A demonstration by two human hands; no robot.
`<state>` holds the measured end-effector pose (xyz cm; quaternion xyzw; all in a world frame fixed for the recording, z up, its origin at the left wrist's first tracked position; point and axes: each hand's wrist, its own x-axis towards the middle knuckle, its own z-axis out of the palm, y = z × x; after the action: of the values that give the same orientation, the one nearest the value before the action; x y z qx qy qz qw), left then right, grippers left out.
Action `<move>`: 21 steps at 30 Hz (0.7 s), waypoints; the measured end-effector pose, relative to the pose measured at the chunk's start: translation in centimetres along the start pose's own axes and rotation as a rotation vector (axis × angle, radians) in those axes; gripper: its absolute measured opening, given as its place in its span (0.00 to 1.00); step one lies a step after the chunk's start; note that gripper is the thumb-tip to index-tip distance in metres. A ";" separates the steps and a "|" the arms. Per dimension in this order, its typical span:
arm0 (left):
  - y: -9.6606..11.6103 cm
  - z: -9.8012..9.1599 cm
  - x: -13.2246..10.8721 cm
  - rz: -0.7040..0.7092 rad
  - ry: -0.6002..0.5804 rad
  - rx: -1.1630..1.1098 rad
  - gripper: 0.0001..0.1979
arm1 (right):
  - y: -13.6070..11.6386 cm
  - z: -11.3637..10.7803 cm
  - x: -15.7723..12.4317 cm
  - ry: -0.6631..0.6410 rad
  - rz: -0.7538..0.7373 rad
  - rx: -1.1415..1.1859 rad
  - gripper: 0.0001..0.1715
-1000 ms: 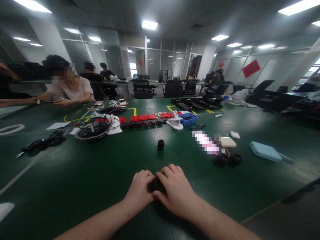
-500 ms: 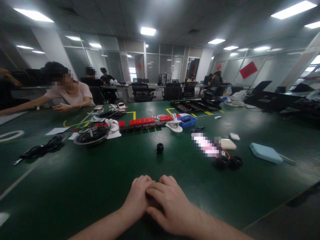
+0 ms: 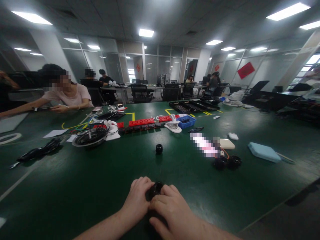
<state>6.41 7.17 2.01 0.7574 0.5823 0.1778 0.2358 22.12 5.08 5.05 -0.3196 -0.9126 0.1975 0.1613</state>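
At the near edge of the table, my left hand (image 3: 139, 196) and my right hand (image 3: 173, 208) are close together with their fingers curled. Between them shows the top of a glossy black round part (image 3: 157, 188) with a hollow in it. The fingers of my left hand wrap its left side, and those of my right hand close on its right side. Its lower portion is hidden by my hands. Farther ahead, apart from both hands, a small black cylindrical part (image 3: 159, 149) stands upright on the green table (image 3: 110, 173).
Two black round parts (image 3: 228, 162) with orange wires lie to the right, near a light-blue case (image 3: 264, 152). A metal bowl of cables (image 3: 90, 137), red blocks in a row (image 3: 141, 122), a white clamp (image 3: 173, 125) and a blue bin (image 3: 186, 121) lie ahead. A person (image 3: 72, 95) sits at left.
The fingers of my right hand have drawn back slightly to the right and toward me. The black round part between my hands now shows. The view has shifted a little.
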 end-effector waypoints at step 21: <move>0.1 -0.1 0.0 0.022 -0.007 0.015 0.12 | 0.9 0.1 -1.7 0.223 0.305 0.042 0.18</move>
<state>6.48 7.19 2.16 0.7661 0.5745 0.1731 0.2303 23.81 4.64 4.27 -0.4708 -0.8256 0.2021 0.2364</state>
